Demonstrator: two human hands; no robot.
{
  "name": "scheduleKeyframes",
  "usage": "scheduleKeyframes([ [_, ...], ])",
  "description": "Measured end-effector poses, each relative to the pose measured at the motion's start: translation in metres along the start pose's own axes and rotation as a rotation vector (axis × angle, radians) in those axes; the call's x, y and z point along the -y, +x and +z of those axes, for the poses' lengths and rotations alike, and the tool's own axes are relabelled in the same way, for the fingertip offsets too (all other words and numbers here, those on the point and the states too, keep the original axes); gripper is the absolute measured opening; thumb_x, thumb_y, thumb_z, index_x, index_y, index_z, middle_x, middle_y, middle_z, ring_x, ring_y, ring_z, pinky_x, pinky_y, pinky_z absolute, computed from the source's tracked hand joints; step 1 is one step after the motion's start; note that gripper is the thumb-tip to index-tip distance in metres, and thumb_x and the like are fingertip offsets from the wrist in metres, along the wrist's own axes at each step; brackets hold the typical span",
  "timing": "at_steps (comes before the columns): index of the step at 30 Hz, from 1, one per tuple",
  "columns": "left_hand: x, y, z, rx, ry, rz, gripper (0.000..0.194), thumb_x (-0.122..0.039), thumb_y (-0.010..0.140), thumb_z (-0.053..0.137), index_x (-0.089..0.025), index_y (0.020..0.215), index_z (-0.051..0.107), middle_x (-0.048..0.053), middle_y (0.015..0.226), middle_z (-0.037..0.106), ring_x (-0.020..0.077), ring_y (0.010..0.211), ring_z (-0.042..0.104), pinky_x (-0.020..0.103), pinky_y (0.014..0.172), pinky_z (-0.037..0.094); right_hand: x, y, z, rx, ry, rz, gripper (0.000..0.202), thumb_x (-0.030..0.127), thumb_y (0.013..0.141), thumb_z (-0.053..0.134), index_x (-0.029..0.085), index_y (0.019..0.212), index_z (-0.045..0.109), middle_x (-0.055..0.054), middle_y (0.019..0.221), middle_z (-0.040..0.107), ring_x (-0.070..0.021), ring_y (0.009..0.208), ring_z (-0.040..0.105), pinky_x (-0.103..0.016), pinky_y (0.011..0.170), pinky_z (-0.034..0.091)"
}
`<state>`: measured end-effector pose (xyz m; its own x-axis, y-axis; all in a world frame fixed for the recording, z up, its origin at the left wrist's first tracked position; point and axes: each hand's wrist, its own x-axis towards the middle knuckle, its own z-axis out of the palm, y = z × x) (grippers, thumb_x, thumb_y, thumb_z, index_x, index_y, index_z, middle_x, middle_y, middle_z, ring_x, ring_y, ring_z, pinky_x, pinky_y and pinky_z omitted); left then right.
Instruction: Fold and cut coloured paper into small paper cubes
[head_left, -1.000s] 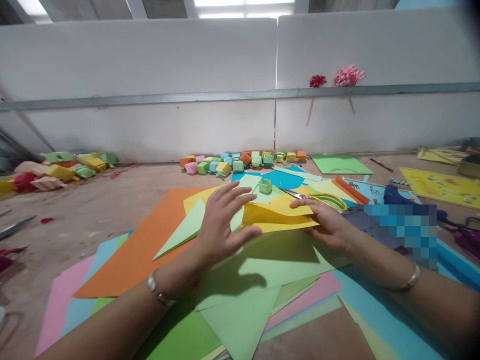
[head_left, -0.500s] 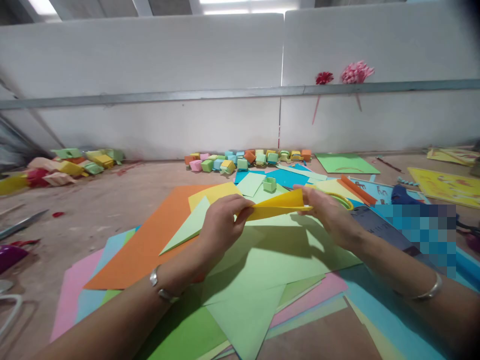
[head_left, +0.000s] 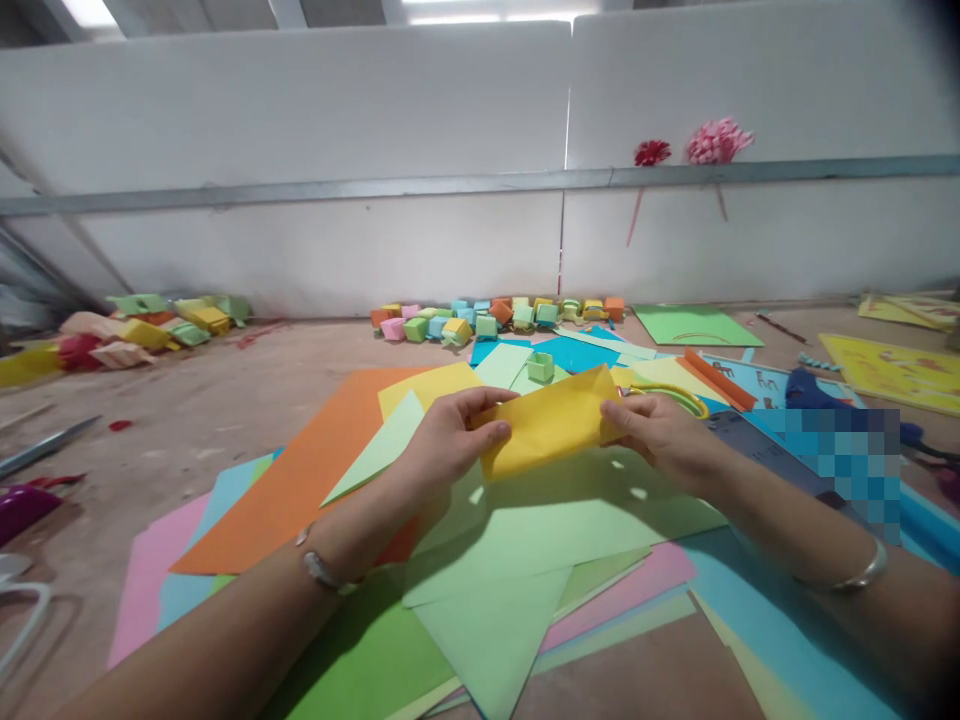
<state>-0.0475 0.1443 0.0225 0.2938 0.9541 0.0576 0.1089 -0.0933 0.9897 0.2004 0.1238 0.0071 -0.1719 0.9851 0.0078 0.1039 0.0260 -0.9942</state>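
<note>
A yellow sheet of paper (head_left: 551, 425) is held up between my two hands, its broad face turned toward me. My left hand (head_left: 457, 435) pinches its left end, thumb in front. At the right end my right hand (head_left: 656, 425) grips the edge between thumb and fingers. Below it lie pale green sheets (head_left: 517, 540) on a loose pile of coloured paper. Just behind my right hand rest scissors with yellow handles (head_left: 675, 397), partly hidden. A small green paper box (head_left: 540, 367) sits beyond the yellow paper.
Many small folded paper boxes (head_left: 457, 330) line the wall at the back. More folded paper pieces (head_left: 150, 330) are heaped at the far left. An orange sheet (head_left: 300, 470) lies left of my hands. A phone (head_left: 772, 455) and a blue tool (head_left: 817, 390) lie at right.
The yellow paper has tilted from nearly edge-on to face me. My right hand, earlier open at its end, has closed on the right edge.
</note>
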Motion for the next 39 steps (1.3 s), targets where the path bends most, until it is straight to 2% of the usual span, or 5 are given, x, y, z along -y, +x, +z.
scheduleKeyframes([
  [3,0.002,0.003,0.0,-0.019,-0.027,-0.01,0.038,-0.028,0.059,0.079,-0.017,0.094,0.069,0.0,0.07,0.064,0.0144,0.064,0.058,0.025,0.059,0.044,-0.004,0.004,-0.003,-0.022,0.018,0.046,0.052,0.07,0.055,0.076,0.018,0.06,0.068,-0.007,0.076,0.071,-0.0176,0.071,0.064,-0.032,0.068,0.053],
  [9,0.001,0.004,0.0,-0.087,0.154,-0.01,0.021,-0.033,0.066,0.07,-0.016,0.078,0.072,0.002,0.068,0.065,0.0143,0.063,0.055,0.026,0.06,0.042,-0.005,0.002,-0.002,-0.161,-0.153,0.07,0.035,0.047,0.062,0.08,0.017,0.058,0.063,-0.001,0.057,0.061,-0.0158,0.06,0.058,-0.028,0.054,0.047],
  [18,0.004,0.004,0.003,-0.045,0.27,-0.104,0.023,-0.028,0.061,0.071,-0.015,0.079,0.076,0.008,0.081,0.075,0.0215,0.076,0.065,0.031,0.07,0.05,0.001,-0.001,0.003,-0.285,-0.357,0.028,0.036,0.038,0.069,0.071,0.021,0.1,0.061,-0.002,0.075,0.069,-0.0185,0.068,0.064,-0.027,0.056,0.047],
  [27,0.007,0.003,0.001,0.038,0.451,-0.144,0.023,-0.029,0.065,0.067,-0.015,0.08,0.077,0.008,0.082,0.076,0.0249,0.081,0.068,0.034,0.073,0.051,-0.009,0.006,0.001,-0.181,-0.529,-0.049,0.007,0.025,0.069,0.058,0.02,0.069,0.063,-0.002,0.071,0.067,-0.0177,0.069,0.062,-0.027,0.06,0.045],
  [39,-0.003,0.002,-0.004,0.164,0.739,-0.167,0.022,-0.034,0.067,0.06,-0.018,0.073,0.075,0.004,0.08,0.076,0.0251,0.079,0.066,0.031,0.069,0.047,-0.006,0.005,0.001,-0.089,-0.695,-0.087,0.009,0.023,0.071,0.06,0.02,0.065,0.066,-0.002,0.07,0.07,-0.0184,0.069,0.061,-0.03,0.063,0.042],
])
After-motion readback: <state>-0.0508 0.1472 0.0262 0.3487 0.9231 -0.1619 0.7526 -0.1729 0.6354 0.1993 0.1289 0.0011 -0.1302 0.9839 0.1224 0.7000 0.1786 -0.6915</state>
